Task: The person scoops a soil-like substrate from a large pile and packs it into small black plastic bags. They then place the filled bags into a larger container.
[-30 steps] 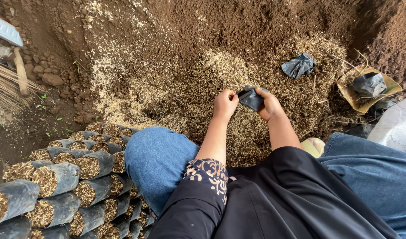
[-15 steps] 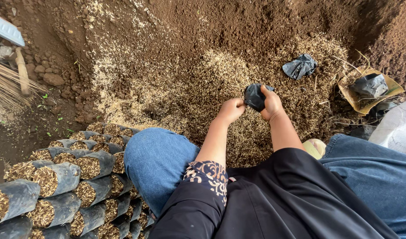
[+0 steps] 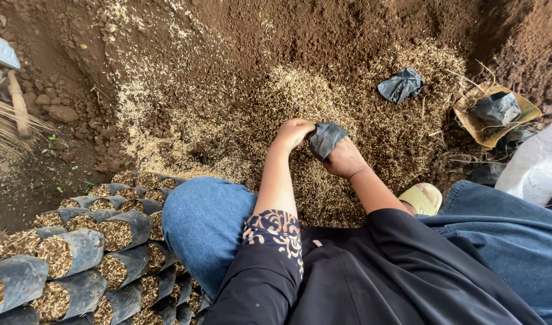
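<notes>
Small black bag is held in the right hand, fingers closed on its lower side, just above the husk and soil mix. Left hand is closed in a fist at the bag's opening, touching it; cannot tell what is inside the fist. Filled bags lie stacked at left, near the left knee. Another empty bag lies further away on the mix
</notes>
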Demonstrator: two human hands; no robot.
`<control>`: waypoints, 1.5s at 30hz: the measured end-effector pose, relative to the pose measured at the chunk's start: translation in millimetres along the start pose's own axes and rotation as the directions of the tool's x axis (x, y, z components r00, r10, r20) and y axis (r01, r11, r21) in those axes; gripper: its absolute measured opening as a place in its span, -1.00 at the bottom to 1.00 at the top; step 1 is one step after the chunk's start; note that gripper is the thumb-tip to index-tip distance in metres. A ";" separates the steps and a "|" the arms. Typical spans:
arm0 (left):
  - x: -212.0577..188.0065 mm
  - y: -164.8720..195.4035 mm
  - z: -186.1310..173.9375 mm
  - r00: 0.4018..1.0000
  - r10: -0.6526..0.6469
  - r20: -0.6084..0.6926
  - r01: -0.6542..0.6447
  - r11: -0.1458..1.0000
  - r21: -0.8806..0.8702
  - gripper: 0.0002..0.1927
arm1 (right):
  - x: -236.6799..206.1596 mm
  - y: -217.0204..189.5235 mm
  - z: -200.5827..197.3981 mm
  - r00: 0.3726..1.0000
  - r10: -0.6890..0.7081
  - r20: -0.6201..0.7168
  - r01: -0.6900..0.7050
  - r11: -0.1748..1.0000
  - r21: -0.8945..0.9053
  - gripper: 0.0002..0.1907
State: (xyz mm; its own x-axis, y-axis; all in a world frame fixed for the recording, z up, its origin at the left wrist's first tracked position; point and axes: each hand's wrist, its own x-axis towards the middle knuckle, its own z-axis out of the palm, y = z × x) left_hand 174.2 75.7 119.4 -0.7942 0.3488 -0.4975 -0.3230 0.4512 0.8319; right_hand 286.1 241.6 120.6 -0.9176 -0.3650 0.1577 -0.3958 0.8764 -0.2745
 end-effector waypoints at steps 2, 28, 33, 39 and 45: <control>1.3 -6.6 -0.7 1.000 -0.028 0.010 0.028 1.000 0.005 -0.76 | -2.4 4.1 5.5 0.998 0.021 0.052 -0.019 0.999 -0.036 -0.67; -62.0 45.3 6.3 0.936 0.149 -0.319 -0.025 0.932 0.362 -0.41 | 90.0 -11.0 -10.3 0.722 0.333 0.607 -0.494 -0.366 0.788 0.00; -34.8 18.6 2.7 0.842 0.320 -0.434 -0.118 0.894 0.432 -0.84 | 103.4 1.4 -5.7 0.670 0.418 0.613 -0.582 -0.217 0.784 -0.37; 0.0 -0.7 -21.3 0.686 0.428 -0.589 -0.245 0.897 0.367 -0.88 | 103.4 29.8 -35.0 0.615 0.683 0.394 -0.610 0.095 0.787 -0.70; 0.7 3.6 -39.7 0.604 0.381 -0.700 -0.213 0.924 0.319 -0.88 | 93.7 -22.5 4.5 0.685 0.549 0.479 -0.650 0.758 0.059 -0.01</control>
State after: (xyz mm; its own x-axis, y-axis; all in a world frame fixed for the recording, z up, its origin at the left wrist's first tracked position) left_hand 152.0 44.9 131.9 -0.9631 -0.1923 0.1884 0.0351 0.6042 0.7961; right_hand 208.9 186.3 137.3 -0.8639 0.0812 -0.4972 0.2938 0.8828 -0.3664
